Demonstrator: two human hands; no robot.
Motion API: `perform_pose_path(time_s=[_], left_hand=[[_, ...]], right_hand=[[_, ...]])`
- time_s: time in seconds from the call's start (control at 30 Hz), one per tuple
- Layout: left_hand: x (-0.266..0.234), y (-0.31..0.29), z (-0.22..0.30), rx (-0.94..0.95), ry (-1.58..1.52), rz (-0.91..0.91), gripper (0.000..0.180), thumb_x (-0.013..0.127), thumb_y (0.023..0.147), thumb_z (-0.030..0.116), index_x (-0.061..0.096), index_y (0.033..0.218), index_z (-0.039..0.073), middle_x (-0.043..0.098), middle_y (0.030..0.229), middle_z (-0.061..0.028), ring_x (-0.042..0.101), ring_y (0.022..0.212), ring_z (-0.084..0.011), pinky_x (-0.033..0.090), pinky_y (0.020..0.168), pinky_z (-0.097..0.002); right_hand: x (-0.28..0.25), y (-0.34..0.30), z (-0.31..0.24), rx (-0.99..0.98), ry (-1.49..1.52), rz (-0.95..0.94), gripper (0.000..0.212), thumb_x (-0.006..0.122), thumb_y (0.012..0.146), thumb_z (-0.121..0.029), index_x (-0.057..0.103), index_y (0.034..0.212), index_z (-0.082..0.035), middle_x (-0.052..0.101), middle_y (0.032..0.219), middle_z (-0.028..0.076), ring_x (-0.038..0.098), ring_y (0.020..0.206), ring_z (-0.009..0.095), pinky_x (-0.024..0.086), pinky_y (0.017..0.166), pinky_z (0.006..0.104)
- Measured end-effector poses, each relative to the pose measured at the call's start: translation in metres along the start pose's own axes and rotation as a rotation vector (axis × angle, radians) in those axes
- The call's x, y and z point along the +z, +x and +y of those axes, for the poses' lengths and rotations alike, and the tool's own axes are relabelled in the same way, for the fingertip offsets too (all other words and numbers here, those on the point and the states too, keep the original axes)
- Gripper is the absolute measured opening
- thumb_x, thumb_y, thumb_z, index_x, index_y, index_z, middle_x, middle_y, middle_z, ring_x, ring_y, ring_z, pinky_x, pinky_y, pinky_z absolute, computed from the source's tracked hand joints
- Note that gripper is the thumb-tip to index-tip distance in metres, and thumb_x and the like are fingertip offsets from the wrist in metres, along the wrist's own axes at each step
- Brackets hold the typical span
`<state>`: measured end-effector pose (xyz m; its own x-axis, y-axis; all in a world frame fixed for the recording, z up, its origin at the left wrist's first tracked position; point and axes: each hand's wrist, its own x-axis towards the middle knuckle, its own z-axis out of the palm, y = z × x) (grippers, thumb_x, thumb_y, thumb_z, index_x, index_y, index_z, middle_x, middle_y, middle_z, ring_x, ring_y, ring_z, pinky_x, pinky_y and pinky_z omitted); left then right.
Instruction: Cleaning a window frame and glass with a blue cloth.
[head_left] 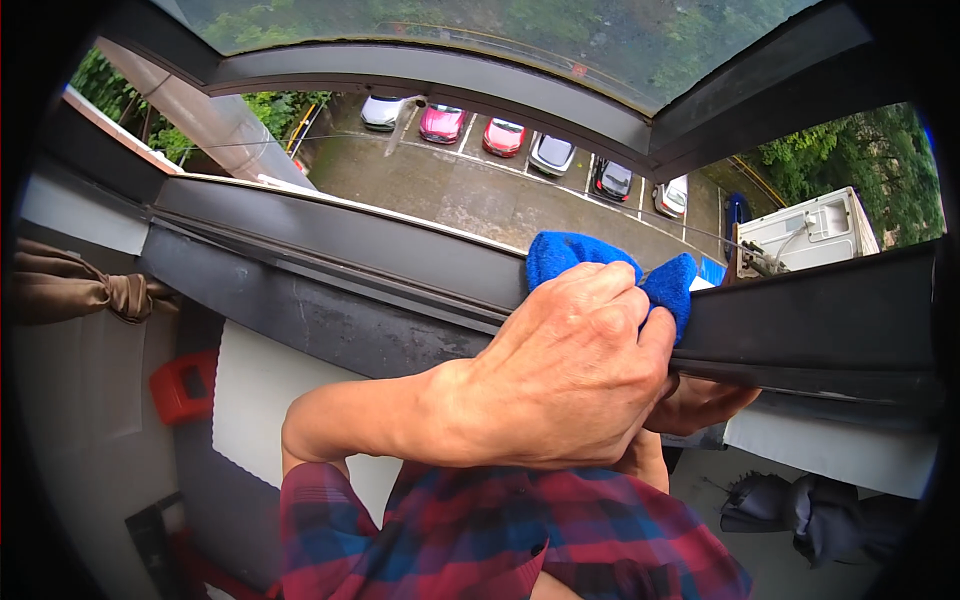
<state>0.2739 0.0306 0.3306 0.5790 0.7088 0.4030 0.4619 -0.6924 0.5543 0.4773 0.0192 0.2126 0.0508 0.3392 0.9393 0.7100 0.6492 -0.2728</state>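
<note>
A blue cloth (580, 255) is bunched under my left hand (570, 365), whose fingers curl closed around it. The cloth lies over the dark lower window frame (350, 250), with one folded end sticking up beside my knuckles. My left forearm crosses in front of me from the left. Mostly hidden behind that hand is my right hand (705, 402), just below the frame's inner edge. Only part of it shows, so how its fingers are set is unclear.
A tilted glass window sash (450, 65) hangs above the opening. Outside, a parking lot (420, 190) with several cars lies far below, and a white outdoor unit (815, 232) stands at right. Tied brown (90, 290) and dark (820, 510) curtains hang inside; a red object (185, 388) is at left.
</note>
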Motion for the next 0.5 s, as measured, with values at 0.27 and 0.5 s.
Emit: perform_pose_path(time_s=[0.27, 0.5], left_hand=[[-0.032, -0.048, -0.019, -0.048, 0.264, 0.155, 0.037, 0.077, 0.079, 0.028, 0.066, 0.103, 0.002, 0.069, 0.105, -0.0113, 0.064, 0.096, -0.0313, 0.051, 0.084, -0.0414], [0.008, -0.007, -0.008, 0.047, 0.061, 0.121, 0.038, 0.079, 0.072, 0.027, 0.066, 0.097, 0.001, 0.067, 0.103, -0.0131, 0.063, 0.097, -0.0313, 0.051, 0.084, -0.0437]], right_hand=[[0.004, -0.002, 0.014, 0.008, 0.015, 0.079, 0.083, 0.061, 0.095, -0.027, 0.012, 0.155, 0.005, 0.038, 0.146, 0.028, 0.050, 0.128, 0.038, 0.047, 0.104, 0.0516], [-0.002, -0.015, 0.014, 0.073, 0.067, 0.023, 0.090, 0.063, 0.093, -0.027, 0.007, 0.158, -0.004, 0.031, 0.151, 0.028, 0.045, 0.132, 0.042, 0.041, 0.108, 0.0556]])
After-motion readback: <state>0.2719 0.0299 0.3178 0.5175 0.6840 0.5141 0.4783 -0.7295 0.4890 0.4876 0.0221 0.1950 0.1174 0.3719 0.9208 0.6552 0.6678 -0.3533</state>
